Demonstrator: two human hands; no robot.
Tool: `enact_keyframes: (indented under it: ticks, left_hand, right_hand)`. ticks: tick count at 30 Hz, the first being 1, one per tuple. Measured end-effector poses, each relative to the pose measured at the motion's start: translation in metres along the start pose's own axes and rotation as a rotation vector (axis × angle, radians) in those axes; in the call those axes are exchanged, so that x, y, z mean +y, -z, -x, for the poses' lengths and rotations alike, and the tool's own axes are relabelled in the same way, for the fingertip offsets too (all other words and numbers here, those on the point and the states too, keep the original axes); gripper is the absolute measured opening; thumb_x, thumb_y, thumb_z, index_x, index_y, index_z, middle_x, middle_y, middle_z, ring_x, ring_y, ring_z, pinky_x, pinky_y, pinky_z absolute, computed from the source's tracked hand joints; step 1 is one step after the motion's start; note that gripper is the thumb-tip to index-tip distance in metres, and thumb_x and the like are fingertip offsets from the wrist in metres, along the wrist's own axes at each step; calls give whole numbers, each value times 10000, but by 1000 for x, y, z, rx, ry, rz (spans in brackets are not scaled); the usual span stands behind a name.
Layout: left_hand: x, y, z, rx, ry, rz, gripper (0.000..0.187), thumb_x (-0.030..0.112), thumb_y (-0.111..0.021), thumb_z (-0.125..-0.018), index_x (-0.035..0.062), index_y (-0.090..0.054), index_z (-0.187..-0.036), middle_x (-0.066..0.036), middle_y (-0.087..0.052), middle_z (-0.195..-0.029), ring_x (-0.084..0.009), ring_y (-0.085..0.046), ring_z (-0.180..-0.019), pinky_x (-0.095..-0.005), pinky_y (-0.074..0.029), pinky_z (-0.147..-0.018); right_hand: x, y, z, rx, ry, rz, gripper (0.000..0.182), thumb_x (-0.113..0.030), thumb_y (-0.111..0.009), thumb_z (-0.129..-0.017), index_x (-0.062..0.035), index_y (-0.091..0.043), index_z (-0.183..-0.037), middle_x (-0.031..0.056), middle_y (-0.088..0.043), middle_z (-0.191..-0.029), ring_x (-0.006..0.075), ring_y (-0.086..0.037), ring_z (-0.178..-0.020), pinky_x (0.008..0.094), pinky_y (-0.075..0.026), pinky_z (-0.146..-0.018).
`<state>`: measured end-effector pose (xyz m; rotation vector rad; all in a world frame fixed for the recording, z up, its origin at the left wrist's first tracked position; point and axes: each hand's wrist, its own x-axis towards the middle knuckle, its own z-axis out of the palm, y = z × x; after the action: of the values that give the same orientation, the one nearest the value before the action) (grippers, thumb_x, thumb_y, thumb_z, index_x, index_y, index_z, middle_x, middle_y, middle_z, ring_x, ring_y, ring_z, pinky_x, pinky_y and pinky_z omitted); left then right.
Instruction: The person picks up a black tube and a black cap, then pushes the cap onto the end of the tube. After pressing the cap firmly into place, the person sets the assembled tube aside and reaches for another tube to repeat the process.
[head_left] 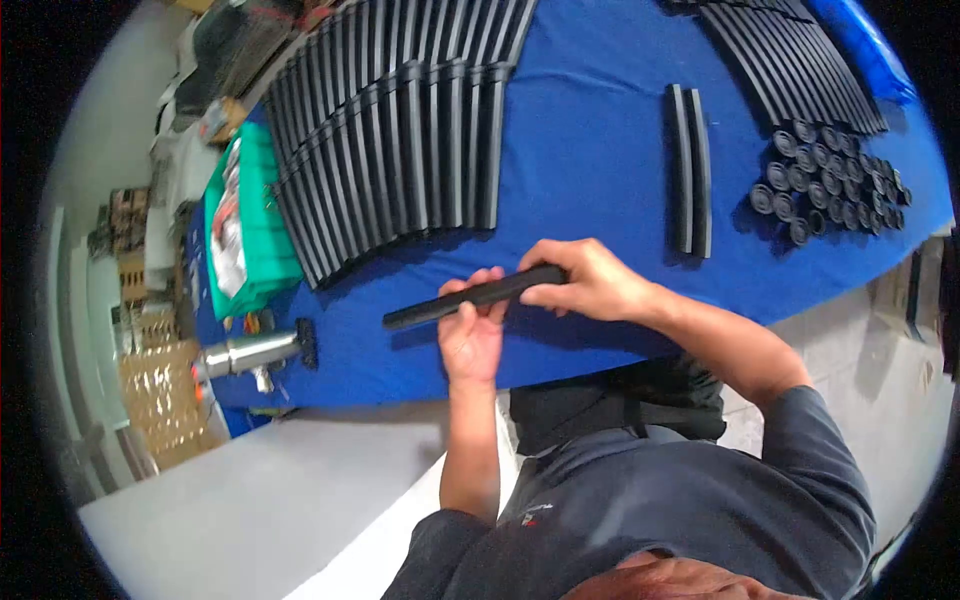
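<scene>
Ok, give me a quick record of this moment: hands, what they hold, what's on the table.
left hand: grips the black bar near its middle
right hand: holds the bar's right end
bar: lifted just above the blue table, tilted
left of hands: rows of black bars, metal tool, green box
right of hands: pair of bars, cluster of black caps

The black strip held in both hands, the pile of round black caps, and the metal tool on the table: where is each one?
black strip point(420, 310), head view, bare left part.
round black caps point(830, 185), head view, pile's middle.
metal tool point(250, 352), head view, silver body.
</scene>
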<state>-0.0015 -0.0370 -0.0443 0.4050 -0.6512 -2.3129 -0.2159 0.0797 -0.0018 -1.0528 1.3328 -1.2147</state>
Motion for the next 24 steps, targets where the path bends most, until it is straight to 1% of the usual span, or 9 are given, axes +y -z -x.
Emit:
enact_keyframes:
  ticks: [2, 6, 7, 10, 12, 14, 16, 20, 24]
  left_hand:
    - [-2, 0, -1, -9, -14, -45, 307, 17, -687, -940, 80, -582, -1222, -215, -650, -1308, -402, -559, -1325, -540, -515, -1091]
    - [-4, -2, 0, 4, -36, -71, 304, 11, -684, -940, 86, -582, -1217, -214, -649, -1299, -390, -572, -1312, -509, -541, -1072]
    - [-4, -3, -1, 7, -33, -79, 312, 16, -686, -939, 87, -577, -1222, -210, -644, -1301, -387, -571, -1312, -509, -536, -1075]
    - [-3, -5, -2, -9, -28, -94, 290, 38, -651, -969, 83, -588, -1249, -204, -631, -1341, -394, -534, -1351, -551, -488, -1115]
    - [-1, -11, -3, 17, 2, -103, 253, 33, -624, -981, 83, -591, -1227, -206, -617, -1358, -397, -525, -1358, -541, -498, -1106]
    - [-2, -7, -4, 7, 11, -53, 244, 42, -642, -975, 87, -597, -1211, -206, -612, -1360, -398, -531, -1352, -537, -505, -1100]
    - [-1, -5, -3, -28, -16, -36, 246, 55, -664, -966, 91, -606, -1203, -207, -628, -1331, -398, -549, -1333, -531, -517, -1089]
    - [-2, -9, -4, -30, -41, -55, 244, 61, -697, -948, 94, -619, -1177, -207, -653, -1285, -394, -603, -1273, -521, -542, -1063]
    - [-2, -8, -3, -32, -51, -66, 250, 73, -701, -948, 100, -617, -1182, -189, -654, -1294, -380, -607, -1271, -511, -538, -1070]
  right_hand:
    - [5, -2, -2, 30, -19, -63, 236, -142, -725, -950, 4, -642, -1118, 47, -672, -771, 86, -655, -662, 267, -539, -578]
    - [6, -7, -2, 61, -40, -98, 229, -120, -708, -959, 19, -644, -1130, 27, -665, -797, 90, -652, -685, 254, -537, -597]
    - [11, -9, -4, 88, 12, -92, 258, -170, -724, -938, 19, -655, -1098, 71, -686, -772, 126, -676, -642, 300, -545, -569]
    - [14, -10, -4, 109, 28, -96, 257, -148, -729, -934, 16, -651, -1116, 68, -681, -819, 106, -648, -645, 294, -535, -562]
    - [8, -11, -3, 139, 67, -13, 262, -129, -738, -926, 14, -650, -1127, 77, -677, -869, 92, -641, -700, 280, -529, -598]
    - [14, -9, -5, 184, 303, 252, 282, -124, -750, -916, 14, -651, -1141, 72, -669, -908, 82, -631, -760, 254, -528, -660]
    - [-1, -12, -1, 83, 15, -73, 300, -122, -748, -915, 17, -649, -1163, 51, -660, -903, 89, -627, -787, 248, -528, -718]
    - [1, -9, -4, 50, -43, -163, 300, -123, -709, -944, 38, -639, -1187, 40, -654, -860, 101, -629, -765, 263, -533, -720]
    - [0, -14, -4, 93, -6, -93, 286, -125, -693, -956, 41, -641, -1184, 45, -660, -861, 103, -636, -775, 262, -528, -732]
